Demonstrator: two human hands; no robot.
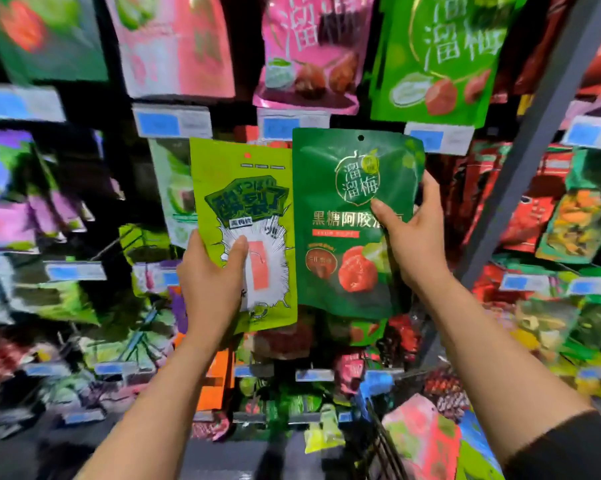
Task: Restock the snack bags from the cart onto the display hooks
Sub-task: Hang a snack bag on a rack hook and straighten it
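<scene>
Head view: left hand [211,278] grips lime-green foil bag [243,209], right hand [413,237] pinches dark-green plum pouch [347,188]; thread its hang-hole onto a hook, probably just above.

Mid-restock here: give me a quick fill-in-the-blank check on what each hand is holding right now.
1. The left hand grips the ____-green bag.
2. The right hand holds the ____-green bag.
3. The dark bag has a round hang ____ at its top.
4. The two bags are held ____ by side.

Missing words: lime; dark; hole; side
</scene>
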